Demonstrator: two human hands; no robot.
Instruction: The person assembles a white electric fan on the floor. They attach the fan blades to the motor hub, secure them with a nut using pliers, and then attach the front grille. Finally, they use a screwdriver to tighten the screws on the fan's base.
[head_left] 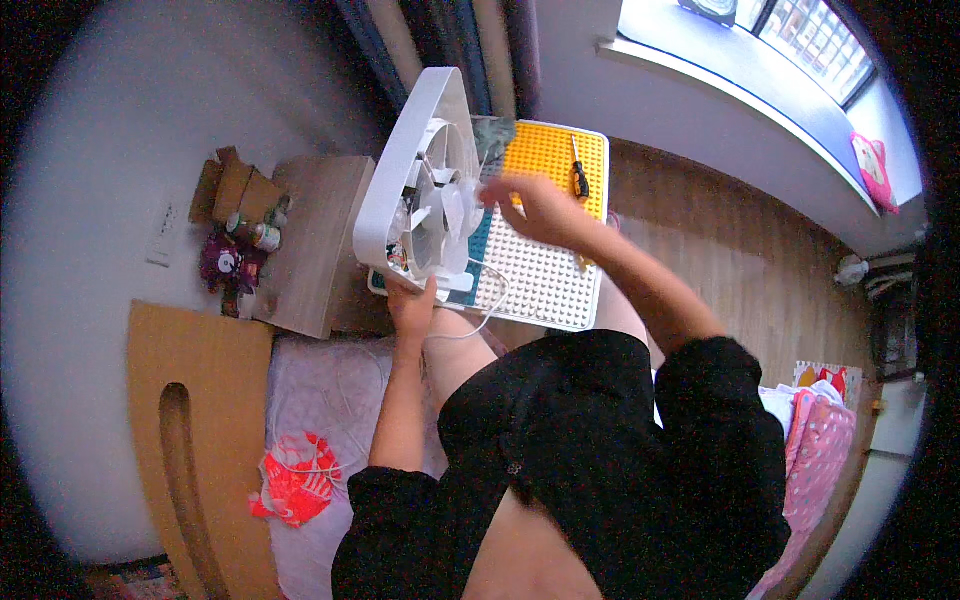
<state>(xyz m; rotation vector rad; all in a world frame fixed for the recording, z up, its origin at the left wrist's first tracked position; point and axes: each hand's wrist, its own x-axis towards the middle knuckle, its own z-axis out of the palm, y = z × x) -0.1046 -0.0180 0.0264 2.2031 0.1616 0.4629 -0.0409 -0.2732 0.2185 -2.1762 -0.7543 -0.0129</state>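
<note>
A white box fan (375, 190) with rounded corners stands upright on a small table topped with building-brick studs (548, 275). Its side toward the right has no cover, so the pale blades (432, 215) and some wiring near the lower corner show. At the near bottom corner my left hand (408, 305) is closed round the fan's frame. My right hand (535, 208) is at the middle of the blades, its fingers bent and bunched by the hub. Slight blur hides what those fingertips hold, if anything. A screwdriver (579, 178) with a black and yellow handle lies on the yellow studs.
The fan's white cord (505, 300) loops over the table's near edge toward the bed. A wooden cabinet (320, 240) stands left of the table, with an open cardboard box (245, 190) beyond it. On the bed lies a red and white plastic bag (300, 480). A window sill (720, 85) runs along the right.
</note>
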